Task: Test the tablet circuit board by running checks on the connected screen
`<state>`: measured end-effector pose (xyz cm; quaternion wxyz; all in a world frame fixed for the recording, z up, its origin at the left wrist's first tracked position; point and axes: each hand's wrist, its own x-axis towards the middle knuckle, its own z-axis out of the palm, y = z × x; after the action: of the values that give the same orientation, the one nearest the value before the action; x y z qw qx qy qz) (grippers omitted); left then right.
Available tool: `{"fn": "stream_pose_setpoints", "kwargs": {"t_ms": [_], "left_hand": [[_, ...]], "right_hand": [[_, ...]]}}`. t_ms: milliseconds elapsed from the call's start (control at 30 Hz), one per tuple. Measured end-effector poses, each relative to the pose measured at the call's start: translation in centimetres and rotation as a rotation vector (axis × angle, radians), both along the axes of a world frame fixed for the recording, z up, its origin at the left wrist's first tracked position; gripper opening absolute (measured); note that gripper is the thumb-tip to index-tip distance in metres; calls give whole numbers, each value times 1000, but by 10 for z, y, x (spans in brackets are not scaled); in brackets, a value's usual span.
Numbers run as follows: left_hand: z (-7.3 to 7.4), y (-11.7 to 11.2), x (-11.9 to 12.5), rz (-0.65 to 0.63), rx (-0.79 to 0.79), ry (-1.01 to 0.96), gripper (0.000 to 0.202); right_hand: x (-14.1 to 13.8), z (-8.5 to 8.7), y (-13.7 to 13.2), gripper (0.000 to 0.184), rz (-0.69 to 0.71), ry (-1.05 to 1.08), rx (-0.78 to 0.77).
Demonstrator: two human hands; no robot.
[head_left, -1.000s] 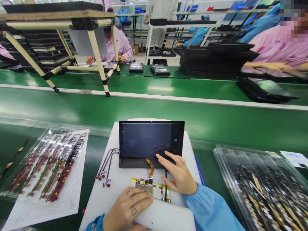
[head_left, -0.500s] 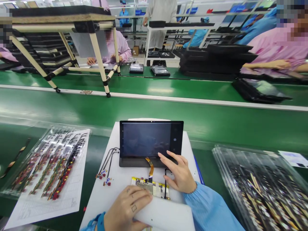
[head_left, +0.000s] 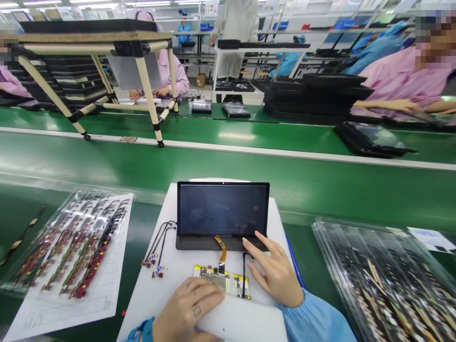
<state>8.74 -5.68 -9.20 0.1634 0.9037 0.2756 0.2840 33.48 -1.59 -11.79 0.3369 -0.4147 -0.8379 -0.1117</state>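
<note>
A dark tablet screen stands tilted on a white work pad in front of me, with a small red dot on its right side. An orange flex cable runs from its lower edge to a small circuit board. My left hand lies flat, fingers together, pressing the board's near edge and a white panel. My right hand has its fingers spread, fingertips touching the tablet's lower right edge beside a thin black cable. Neither hand grips anything.
Thin black wires with red tags lie left on the pad. A clear tray of cables sits on paper at left, another clear tray at right. Beyond runs the green conveyor; people in pink work across it, by stacked black trays.
My right hand slid right and down, off the screen to the tablet's lower right edge. The screen's mark turned into a red dot. My left hand stayed put.
</note>
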Motion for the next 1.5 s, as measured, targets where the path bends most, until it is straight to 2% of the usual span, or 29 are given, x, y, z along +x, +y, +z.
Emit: {"fn": "stream_pose_setpoints", "kwargs": {"t_ms": [167, 367, 533, 700, 833, 933, 1000, 1100, 1167, 1233, 1333, 1400, 1500], "left_hand": [[1, 1, 1, -1, -5, -7, 40], [-8, -2, 0, -11, -37, 11, 44], [-13, -3, -3, -20, -22, 42, 43], [-8, -1, -3, -26, 5, 32, 42], [-6, -1, -2, -7, 36, 36, 43], [-5, -2, -3, -13, 63, 46, 49], [-2, -2, -3, -16, 95, 62, 50], [6, -4, 1, -46, 141, 86, 48], [12, -5, 7, -71, 153, 89, 48], [17, -7, 14, -84, 137, 97, 51], [20, -10, 25, -34, 101, 168, 56], [18, -12, 32, 50, 87, 228, 53], [12, -14, 41, 159, 7, 260, 19]], "right_hand": [[-1, -7, 1, 48, -36, 8, -52], [6, -15, -3, 53, -133, 104, -76], [9, -20, -7, 46, -81, 98, -83], [4, -16, -4, 47, -42, 101, -87], [5, -11, -3, 48, -59, 188, -66], [9, -2, -8, 43, -93, 289, -76], [11, 11, -18, 38, -85, 324, -135], [8, 36, -43, 29, 48, 262, -303], [3, 51, -62, 39, 186, 148, -428], [-2, 61, -78, 51, 213, 47, -472], [0, 62, -92, 52, 83, -4, -394], [8, 52, -98, 54, -56, 9, -318], [23, 26, -108, 53, -292, 14, -262]]}}
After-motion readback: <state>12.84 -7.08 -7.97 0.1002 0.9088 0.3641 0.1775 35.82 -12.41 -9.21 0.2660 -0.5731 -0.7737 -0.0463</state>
